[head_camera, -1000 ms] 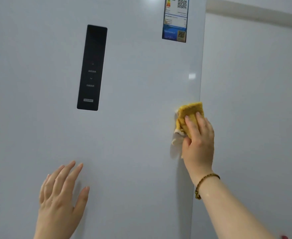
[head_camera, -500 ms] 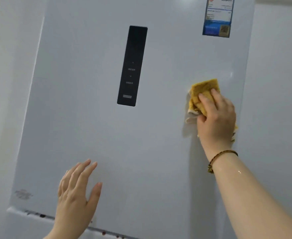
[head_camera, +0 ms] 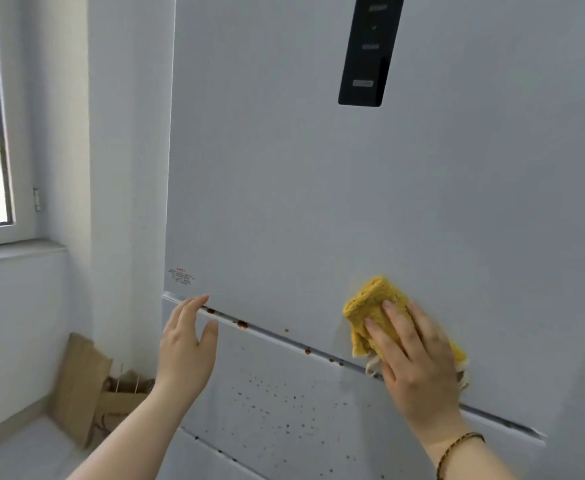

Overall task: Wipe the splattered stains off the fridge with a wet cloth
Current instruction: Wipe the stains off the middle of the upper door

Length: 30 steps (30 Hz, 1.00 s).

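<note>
Right hand presses cloth to fridge, fingers straight.

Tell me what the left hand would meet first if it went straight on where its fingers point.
Likely the lower edge of the door, beside a stain. The left hand is nearly there; depth is unclear.

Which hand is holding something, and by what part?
The right hand presses the yellow cloth against the fridge door, laid flat over its lower-right half; the left hand holds nothing.
</note>
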Tool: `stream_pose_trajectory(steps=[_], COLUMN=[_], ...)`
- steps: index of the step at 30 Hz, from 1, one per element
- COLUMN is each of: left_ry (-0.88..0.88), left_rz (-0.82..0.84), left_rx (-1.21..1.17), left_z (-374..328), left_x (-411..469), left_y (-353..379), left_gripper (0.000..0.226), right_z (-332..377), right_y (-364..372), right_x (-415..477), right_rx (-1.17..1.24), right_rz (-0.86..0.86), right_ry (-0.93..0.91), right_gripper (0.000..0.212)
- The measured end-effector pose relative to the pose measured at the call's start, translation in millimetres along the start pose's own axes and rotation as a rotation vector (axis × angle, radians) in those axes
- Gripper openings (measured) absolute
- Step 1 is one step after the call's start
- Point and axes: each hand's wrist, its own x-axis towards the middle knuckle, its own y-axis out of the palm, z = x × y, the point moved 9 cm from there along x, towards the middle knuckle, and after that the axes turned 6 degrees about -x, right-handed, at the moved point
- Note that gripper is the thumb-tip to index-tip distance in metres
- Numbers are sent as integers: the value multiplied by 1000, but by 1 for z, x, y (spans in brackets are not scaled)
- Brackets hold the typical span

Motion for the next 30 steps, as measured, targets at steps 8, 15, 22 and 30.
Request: stream_pose_trajectory(steps=[8, 15, 22, 30], left_ry=[-280, -415, -416, -411], left_rz=[35, 172, 230, 318], left_rx=[-39, -257, -400, -368], left_z=[73, 110, 108, 124], left_x=[50, 84, 92, 97], left_y=[-9, -14, -20, -15], left_gripper=[57, 53, 32, 36], right_z=[27, 127, 210, 168], right_y=[14, 64, 112, 73], right_x=[-14, 13, 58, 21], right_rx=[-38, -69, -62, -135], right_rz=[112, 194, 294, 326], right_ry=[8, -164, -171, -199], right_gripper=[35, 36, 40, 44])
